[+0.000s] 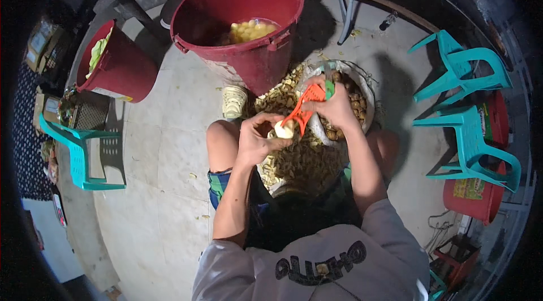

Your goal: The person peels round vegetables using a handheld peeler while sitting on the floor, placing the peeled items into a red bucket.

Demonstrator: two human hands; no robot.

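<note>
My left hand (254, 141) is closed round a pale peeled potato (284, 130), held in front of me between my knees. In my right hand (338, 107) is an orange peeler (309, 102), its lower end against the potato. A green piece (329, 89) shows beside the right fingers; I cannot tell whether it belongs to the peeler. Brown unpeeled potatoes (357, 100) fill an open white sack (367, 83) just beyond that hand. Below both hands, a heap of potato peelings (302, 165) covers the floor.
A large red tub (243, 61) ahead holds peeled potatoes (253, 31) in liquid. To the left are a smaller red bucket (127, 66) and a teal chair (79, 154). Teal chairs (461, 69) and red buckets (472, 199) stand on the right.
</note>
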